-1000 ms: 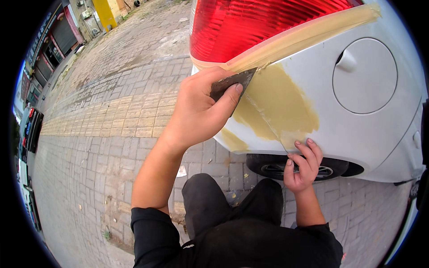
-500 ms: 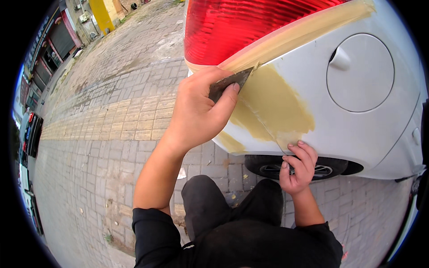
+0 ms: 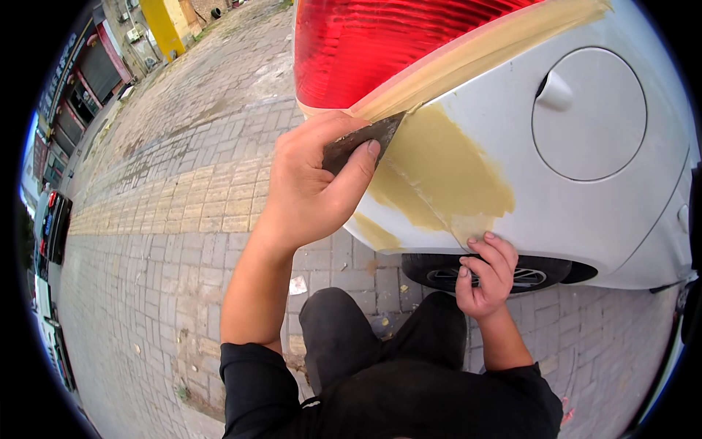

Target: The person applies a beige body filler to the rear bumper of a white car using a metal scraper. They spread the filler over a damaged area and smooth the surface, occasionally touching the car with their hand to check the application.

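Observation:
My left hand [image 3: 311, 183] pinches a dark, stained metal putty spreader [image 3: 349, 146] between thumb and fingers. Its pointed corner reaches the top edge of a yellow-green putty patch [image 3: 453, 164], just below the masking tape [image 3: 468, 58]. The patch spreads over the rear corner of a silver-white car body [image 3: 512, 110], and a thin raised line runs diagonally down it. By the patch's lower end, my right hand [image 3: 488, 278] has its fingertips at the panel's bottom edge, thumb apart and fingers loosely bent. I see nothing held in it.
A red tail light [image 3: 395, 44] borders the tape above. To the right is a round fuel flap [image 3: 589, 113]; a wheel [image 3: 537, 274] sits below the panel. Paving bricks [image 3: 168, 285] cover the ground, and a dark parked car [image 3: 55, 227] stands far left.
My left hand and the spreader have shifted slightly left, leaving a little more putty uncovered beside the blade. My right hand stays almost in place at the panel's lower edge.

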`<state>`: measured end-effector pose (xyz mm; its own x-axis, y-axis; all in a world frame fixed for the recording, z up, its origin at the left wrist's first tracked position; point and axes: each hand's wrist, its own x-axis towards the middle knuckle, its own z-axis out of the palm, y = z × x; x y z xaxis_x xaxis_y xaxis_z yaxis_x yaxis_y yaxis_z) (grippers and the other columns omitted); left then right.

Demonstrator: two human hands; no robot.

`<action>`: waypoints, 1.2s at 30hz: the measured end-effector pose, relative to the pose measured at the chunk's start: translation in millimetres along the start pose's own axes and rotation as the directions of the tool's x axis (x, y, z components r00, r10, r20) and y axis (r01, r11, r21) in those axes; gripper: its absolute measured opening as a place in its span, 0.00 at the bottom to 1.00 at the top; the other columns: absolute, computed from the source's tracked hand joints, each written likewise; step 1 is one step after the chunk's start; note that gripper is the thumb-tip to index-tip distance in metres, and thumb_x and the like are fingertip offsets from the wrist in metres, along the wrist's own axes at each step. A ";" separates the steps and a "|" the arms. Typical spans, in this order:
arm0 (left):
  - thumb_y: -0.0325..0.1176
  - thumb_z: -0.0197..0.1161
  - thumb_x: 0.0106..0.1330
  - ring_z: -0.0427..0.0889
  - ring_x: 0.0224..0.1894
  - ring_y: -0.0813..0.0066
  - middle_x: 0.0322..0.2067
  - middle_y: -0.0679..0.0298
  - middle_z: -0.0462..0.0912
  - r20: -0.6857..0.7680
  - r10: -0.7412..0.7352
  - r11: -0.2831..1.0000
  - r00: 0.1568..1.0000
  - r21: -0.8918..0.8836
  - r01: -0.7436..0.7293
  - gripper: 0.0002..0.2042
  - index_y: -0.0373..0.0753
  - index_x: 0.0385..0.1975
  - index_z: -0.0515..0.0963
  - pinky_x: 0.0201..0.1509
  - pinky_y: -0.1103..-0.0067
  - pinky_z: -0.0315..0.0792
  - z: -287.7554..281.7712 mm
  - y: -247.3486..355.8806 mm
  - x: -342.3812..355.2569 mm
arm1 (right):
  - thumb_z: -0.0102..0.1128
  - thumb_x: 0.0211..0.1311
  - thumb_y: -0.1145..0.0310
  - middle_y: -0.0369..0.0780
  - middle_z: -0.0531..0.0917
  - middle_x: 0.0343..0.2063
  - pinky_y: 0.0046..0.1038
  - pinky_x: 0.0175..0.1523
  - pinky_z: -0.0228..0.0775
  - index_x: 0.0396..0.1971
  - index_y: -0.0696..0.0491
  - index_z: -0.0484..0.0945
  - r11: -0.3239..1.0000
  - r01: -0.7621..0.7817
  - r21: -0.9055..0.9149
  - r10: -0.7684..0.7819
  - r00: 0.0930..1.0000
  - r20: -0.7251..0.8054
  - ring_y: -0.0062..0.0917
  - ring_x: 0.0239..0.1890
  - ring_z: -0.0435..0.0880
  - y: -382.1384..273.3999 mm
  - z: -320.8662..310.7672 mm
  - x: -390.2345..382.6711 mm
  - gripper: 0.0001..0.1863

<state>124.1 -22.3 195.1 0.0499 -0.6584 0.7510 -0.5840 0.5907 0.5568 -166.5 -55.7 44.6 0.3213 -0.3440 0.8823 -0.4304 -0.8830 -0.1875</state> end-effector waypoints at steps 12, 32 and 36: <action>0.21 0.65 0.65 0.76 0.26 0.80 0.27 0.62 0.81 -0.053 0.046 0.995 0.998 0.089 -0.041 0.03 0.27 0.35 0.82 0.30 0.82 0.68 7.3 0.1 -0.6 | 0.65 0.52 0.71 0.42 0.88 0.44 0.40 0.61 0.68 0.28 0.53 0.85 1.000 0.013 -0.006 -0.013 1.000 0.020 0.40 0.57 0.80 1.8 1.0 -3.1 0.05; 0.17 0.66 0.62 0.85 0.31 0.65 0.34 0.54 0.85 0.004 0.174 0.925 0.985 0.341 -0.165 0.06 0.27 0.38 0.82 0.36 0.77 0.77 5.8 10.7 6.0 | 0.65 0.50 0.70 0.40 0.89 0.43 0.40 0.61 0.68 0.28 0.53 0.86 0.999 0.033 -0.026 -0.033 0.999 0.011 0.38 0.57 0.80 4.4 4.7 -4.0 0.05; 0.18 0.67 0.61 0.85 0.31 0.59 0.34 0.53 0.84 0.015 0.194 0.878 0.981 0.443 -0.180 0.07 0.28 0.38 0.83 0.37 0.74 0.78 8.5 15.1 6.6 | 0.65 0.50 0.70 0.40 0.89 0.43 0.40 0.60 0.68 0.28 0.53 0.86 0.999 0.042 -0.030 -0.042 0.999 0.009 0.38 0.57 0.80 4.9 4.5 -4.9 0.05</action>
<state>108.7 -21.7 205.4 -0.0764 -0.5387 0.8390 -0.8809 0.4307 0.1963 -166.4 -59.8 37.5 0.3469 -0.3094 0.8854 -0.4412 -0.8869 -0.1370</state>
